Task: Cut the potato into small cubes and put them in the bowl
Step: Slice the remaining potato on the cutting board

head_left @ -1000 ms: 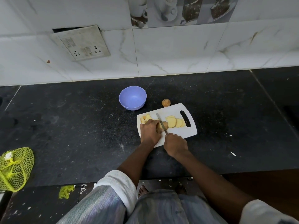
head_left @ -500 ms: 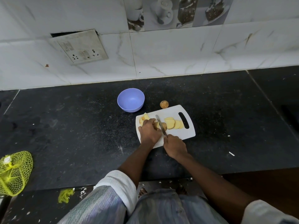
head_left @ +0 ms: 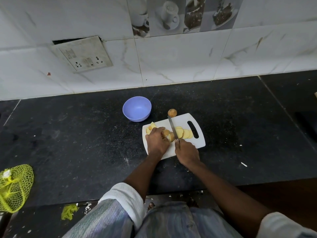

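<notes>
A white cutting board [head_left: 181, 120] lies on the black counter. My left hand [head_left: 157, 141] grips the uncut part of a potato [head_left: 169, 135] on the board. My right hand [head_left: 187, 152] holds a knife [head_left: 172, 128] whose blade stands against the potato's cut face. Several round potato slices [head_left: 185, 133] lie fanned out to the right of the blade. A few more pieces [head_left: 151, 127] sit at the board's left end, partly behind my left hand. The purple bowl [head_left: 136, 109] stands just beyond the board's left corner and looks empty.
A small brown potato end [head_left: 172, 112] rests on the counter at the board's far edge. A yellow net bag [head_left: 14, 188] lies at the counter's left front. A tiled wall with a loose socket plate [head_left: 82, 54] backs the counter.
The knife blade now reaches farther over the board, its tip near the far edge. The head camera has shifted slightly; my left hand still holds the potato.
</notes>
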